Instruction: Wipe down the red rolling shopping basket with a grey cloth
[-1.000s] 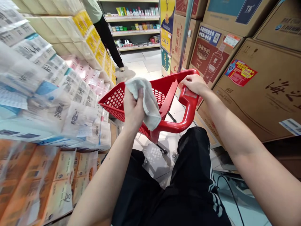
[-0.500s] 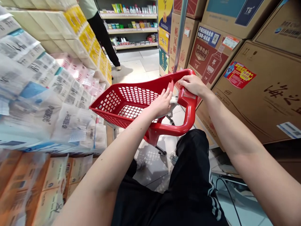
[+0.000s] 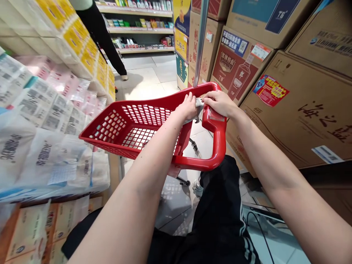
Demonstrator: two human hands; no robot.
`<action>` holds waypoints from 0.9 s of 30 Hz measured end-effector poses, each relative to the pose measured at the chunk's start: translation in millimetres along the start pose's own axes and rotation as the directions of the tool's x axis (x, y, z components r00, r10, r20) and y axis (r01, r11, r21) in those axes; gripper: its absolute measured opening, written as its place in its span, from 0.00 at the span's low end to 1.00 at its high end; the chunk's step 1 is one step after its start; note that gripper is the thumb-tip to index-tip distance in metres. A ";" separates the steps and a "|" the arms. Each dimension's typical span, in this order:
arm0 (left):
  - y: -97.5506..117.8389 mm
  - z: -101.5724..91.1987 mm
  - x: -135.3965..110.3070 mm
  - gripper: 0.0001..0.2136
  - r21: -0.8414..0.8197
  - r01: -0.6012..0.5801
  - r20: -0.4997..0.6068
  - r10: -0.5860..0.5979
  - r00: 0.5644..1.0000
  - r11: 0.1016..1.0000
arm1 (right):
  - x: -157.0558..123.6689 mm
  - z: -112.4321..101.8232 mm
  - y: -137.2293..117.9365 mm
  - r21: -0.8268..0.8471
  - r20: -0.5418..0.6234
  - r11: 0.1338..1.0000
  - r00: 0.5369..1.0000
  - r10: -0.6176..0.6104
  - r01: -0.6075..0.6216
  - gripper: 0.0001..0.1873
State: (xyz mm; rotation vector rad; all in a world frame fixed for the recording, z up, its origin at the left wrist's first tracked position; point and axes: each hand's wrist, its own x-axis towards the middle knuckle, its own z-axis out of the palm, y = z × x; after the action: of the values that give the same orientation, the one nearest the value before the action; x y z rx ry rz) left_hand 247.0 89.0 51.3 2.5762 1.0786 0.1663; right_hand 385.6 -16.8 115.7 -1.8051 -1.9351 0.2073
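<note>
A red plastic shopping cart [image 3: 118, 143] with a perforated basket stands in front of me, its handle loop turned toward my body. My right hand [image 3: 218, 103] is closed over the top of the handle's far side, fingers curled over the red bar. Just left of it, my left hand [image 3: 187, 108] is at the basket's rear end by the far rim. A crumpled pale grey cloth [image 3: 199, 104] shows under and beside its fingers, pressed against the cart. The left palm and part of the cloth are hidden.
Stacked cardboard cartons [image 3: 302, 110] wall the right side, with a metal post [image 3: 201, 44] beside them. Packaged paper goods [image 3: 55, 143] are piled on the left. Ahead, a person in black trousers [image 3: 106, 40] stands near shelves [image 3: 137, 30] of bottles and tubes.
My left hand and the cloth have shifted toward the cart's far rim, nearer my right hand. My right hand stays on the handle. The view has turned slightly.
</note>
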 end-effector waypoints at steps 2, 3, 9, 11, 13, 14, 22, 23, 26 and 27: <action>-0.6 -1.6 8.9 0.32 -0.024 0.018 -0.006 -0.019 1.000 1.000 | 1.0 0.4 1.0 0.011 0.003 1.000 1.000 0.005 -0.005 0.17; -0.9 -2.3 11.2 0.32 -0.035 0.022 -0.006 -0.022 1.000 0.999 | 1.5 0.8 1.3 0.021 0.003 1.000 1.000 0.012 -0.012 0.17; -6.0 -0.8 2.6 0.36 -0.106 -0.028 0.010 0.030 1.000 0.994 | 3.6 4.8 1.8 0.085 -0.028 0.993 0.996 0.080 -0.077 0.18; -7.0 0.5 -7.4 0.38 -0.112 -0.059 0.028 0.062 0.998 0.992 | 4.1 5.7 2.2 0.103 -0.040 0.991 0.995 0.088 -0.084 0.18; -6.4 1.0 -21.6 0.38 -0.115 -0.093 0.052 0.100 0.994 0.989 | 4.2 6.0 2.6 0.119 -0.045 0.989 0.995 0.090 -0.084 0.18; -5.3 0.7 -30.4 0.38 -0.118 -0.108 0.063 0.116 0.991 0.987 | 4.0 6.0 2.7 0.125 -0.046 0.989 0.995 0.089 -0.083 0.18; 13.5 -12.5 -122.5 0.33 -0.086 -0.181 0.193 0.195 0.962 0.980 | -2.4 4.7 0.6 0.152 -0.074 0.984 0.992 0.105 -0.093 0.17; 15.6 -13.7 -131.8 0.34 -0.078 -0.180 0.210 0.193 0.959 0.981 | -3.6 4.7 0.2 0.154 -0.076 0.983 0.991 0.109 -0.096 0.17; 22.2 -13.6 -149.8 0.35 -0.070 -0.152 0.202 0.163 0.966 0.986 | -7.3 4.8 -1.2 0.154 -0.081 0.983 0.990 0.114 -0.100 0.17; 24.7 -12.5 -152.6 0.34 -0.067 -0.136 0.184 0.146 0.972 0.989 | -8.3 4.7 -1.7 0.152 -0.082 0.984 0.990 0.111 -0.098 0.17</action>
State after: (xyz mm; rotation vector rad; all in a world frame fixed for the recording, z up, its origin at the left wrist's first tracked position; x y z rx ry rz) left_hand 153.1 -32.0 75.4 2.5598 0.8134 -0.0146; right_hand 382.1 -24.1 110.3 -1.7882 -1.7187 0.2911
